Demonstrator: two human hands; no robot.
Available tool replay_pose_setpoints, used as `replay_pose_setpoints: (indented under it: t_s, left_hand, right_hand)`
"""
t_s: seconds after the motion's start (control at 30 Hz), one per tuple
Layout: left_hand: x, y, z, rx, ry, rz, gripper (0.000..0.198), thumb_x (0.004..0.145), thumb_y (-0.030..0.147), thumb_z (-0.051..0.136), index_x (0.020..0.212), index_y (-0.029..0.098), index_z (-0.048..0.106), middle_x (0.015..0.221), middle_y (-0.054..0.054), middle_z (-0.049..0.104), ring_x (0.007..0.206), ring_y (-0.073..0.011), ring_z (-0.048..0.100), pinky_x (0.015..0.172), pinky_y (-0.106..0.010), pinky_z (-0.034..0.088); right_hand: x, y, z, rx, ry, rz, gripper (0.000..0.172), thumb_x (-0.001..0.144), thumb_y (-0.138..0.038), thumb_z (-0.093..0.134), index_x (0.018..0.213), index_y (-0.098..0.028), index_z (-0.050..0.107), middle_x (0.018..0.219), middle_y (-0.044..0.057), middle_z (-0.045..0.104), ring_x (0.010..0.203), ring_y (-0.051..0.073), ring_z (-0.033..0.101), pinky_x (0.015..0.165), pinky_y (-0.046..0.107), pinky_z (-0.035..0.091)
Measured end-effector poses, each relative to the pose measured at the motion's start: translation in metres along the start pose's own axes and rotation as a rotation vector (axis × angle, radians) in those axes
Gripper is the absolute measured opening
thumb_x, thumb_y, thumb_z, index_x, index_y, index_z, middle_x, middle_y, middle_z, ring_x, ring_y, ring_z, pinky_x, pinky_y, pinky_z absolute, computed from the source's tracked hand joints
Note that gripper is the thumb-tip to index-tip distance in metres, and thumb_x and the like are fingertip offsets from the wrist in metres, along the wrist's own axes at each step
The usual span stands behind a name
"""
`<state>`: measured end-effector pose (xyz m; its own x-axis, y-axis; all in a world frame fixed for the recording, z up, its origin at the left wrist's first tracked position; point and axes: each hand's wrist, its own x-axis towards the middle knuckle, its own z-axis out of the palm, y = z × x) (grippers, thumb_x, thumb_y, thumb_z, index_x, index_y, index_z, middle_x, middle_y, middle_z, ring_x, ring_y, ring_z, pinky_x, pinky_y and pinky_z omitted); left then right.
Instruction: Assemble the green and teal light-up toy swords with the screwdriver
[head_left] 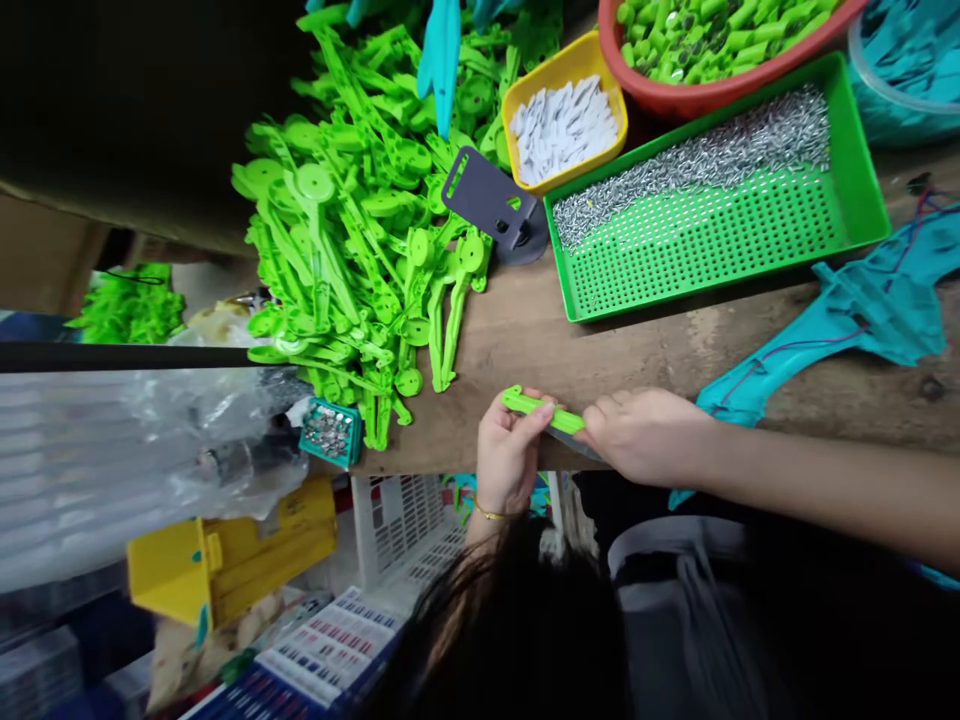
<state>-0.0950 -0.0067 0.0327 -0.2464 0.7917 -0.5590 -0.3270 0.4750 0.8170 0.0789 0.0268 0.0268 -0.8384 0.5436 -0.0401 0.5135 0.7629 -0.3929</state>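
My left hand (507, 452), with a thin gold bracelet at the wrist, pinches a bright green plastic part (541, 408) between thumb and fingers. The part is long and narrow, with a small hook at its left end. My right hand (646, 430) closes around its right end, which the fingers hide. Something dark or see-through shows just under the part by my right fingers; I cannot make out what it is. Both hands are over the front edge of the wooden table (487, 345). Behind them lies a big heap of similar green plastic parts (352, 230).
Further back stand a green perforated tray (675, 262) of small metal pieces, a yellow tray (512, 103) of white pieces and a red basin (660, 98) of green caps. Turquoise plastic shells with wires (795, 345) lie right. A small teal box (330, 432) sits at the left edge.
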Motion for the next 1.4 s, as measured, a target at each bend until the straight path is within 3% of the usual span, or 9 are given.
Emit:
replay_pose_setpoints:
  t_s: [0.2,0.37,0.5,0.67,0.73,0.83,0.97,1.13,1.4]
  left_hand:
    - [0.005,-0.006,0.003,-0.037,0.049,0.001,0.037,0.053,0.022,0.088,0.08,0.015,0.063,0.07,0.001,0.069,0.066,-0.01,0.066,0.066,-0.021,0.051]
    - [0.015,0.001,0.003,-0.025,-0.022,0.011,0.042,0.053,0.025,0.09,0.082,0.014,0.063,0.072,-0.001,0.069,0.066,-0.0111,0.066,0.066,-0.022,0.052]
    - [0.021,0.009,0.002,-0.039,-0.021,0.105,0.046,0.052,0.023,0.09,0.087,0.015,0.062,0.072,0.001,0.068,0.066,-0.0111,0.067,0.067,-0.022,0.053]
    - [-0.004,-0.016,0.024,-0.187,0.054,0.224,0.047,0.056,0.028,0.089,0.093,0.019,0.061,0.083,0.002,0.07,0.078,-0.0082,0.067,0.079,-0.02,0.053]
    - [-0.026,-0.035,0.039,-0.139,-0.005,0.136,0.05,0.057,0.026,0.089,0.098,0.019,0.062,0.092,0.0,0.071,0.085,-0.0096,0.067,0.082,-0.021,0.053]
    - [-0.052,-0.057,0.06,-0.054,-0.169,-0.095,0.048,0.057,0.024,0.088,0.097,0.016,0.062,0.087,-0.002,0.072,0.08,-0.0122,0.068,0.077,-0.025,0.056]
    - [-0.061,-0.066,0.073,-0.09,-0.142,-0.086,0.039,0.062,0.033,0.085,0.09,0.014,0.065,0.081,-0.001,0.071,0.068,-0.0111,0.065,0.068,-0.026,0.059]
    - [-0.061,-0.064,0.071,-0.095,-0.115,-0.043,0.039,0.06,0.035,0.087,0.083,0.013,0.064,0.07,0.001,0.068,0.06,-0.0099,0.063,0.061,-0.026,0.061]
    - [-0.061,-0.059,0.051,-0.04,-0.096,-0.177,0.05,0.052,0.039,0.09,0.083,0.011,0.063,0.065,0.002,0.068,0.057,-0.0119,0.066,0.063,-0.027,0.061]
  right_hand:
    - [0.002,0.002,0.001,0.026,-0.018,-0.006,0.035,0.099,-0.025,0.029,0.088,-0.011,0.059,0.08,0.013,0.068,0.072,0.021,0.067,0.056,0.028,0.035]
    - [0.004,0.015,-0.022,0.163,-0.235,0.186,0.044,0.101,-0.038,0.025,0.095,-0.015,0.061,0.088,0.012,0.073,0.079,0.022,0.07,0.059,0.029,0.04]
    - [0.001,0.023,-0.037,0.057,-0.281,0.306,0.05,0.1,-0.045,0.023,0.099,-0.013,0.062,0.088,0.016,0.073,0.084,0.023,0.07,0.067,0.03,0.043]
    - [-0.002,0.026,-0.035,0.011,-0.232,0.332,0.054,0.1,-0.048,0.016,0.11,-0.013,0.057,0.081,0.015,0.073,0.078,0.023,0.07,0.063,0.029,0.039]
    - [-0.002,0.027,-0.032,0.016,-0.186,0.338,0.052,0.1,-0.047,0.016,0.113,-0.015,0.054,0.08,0.012,0.073,0.075,0.024,0.069,0.06,0.029,0.037]
    - [-0.001,0.027,-0.031,0.034,-0.142,0.346,0.049,0.1,-0.048,0.016,0.115,-0.018,0.052,0.081,0.011,0.073,0.073,0.025,0.068,0.058,0.029,0.035]
    - [0.0,0.026,-0.032,0.071,-0.129,0.362,0.046,0.1,-0.047,0.017,0.114,-0.018,0.049,0.083,0.011,0.073,0.074,0.025,0.067,0.061,0.03,0.036]
    - [0.003,0.023,-0.029,0.087,-0.111,0.368,0.045,0.1,-0.045,0.015,0.113,-0.017,0.048,0.083,0.012,0.071,0.076,0.026,0.068,0.062,0.031,0.038]
    - [0.005,0.01,-0.024,0.161,-0.011,0.397,0.044,0.1,-0.045,0.02,0.11,-0.018,0.053,0.086,0.012,0.071,0.08,0.027,0.068,0.062,0.032,0.038]
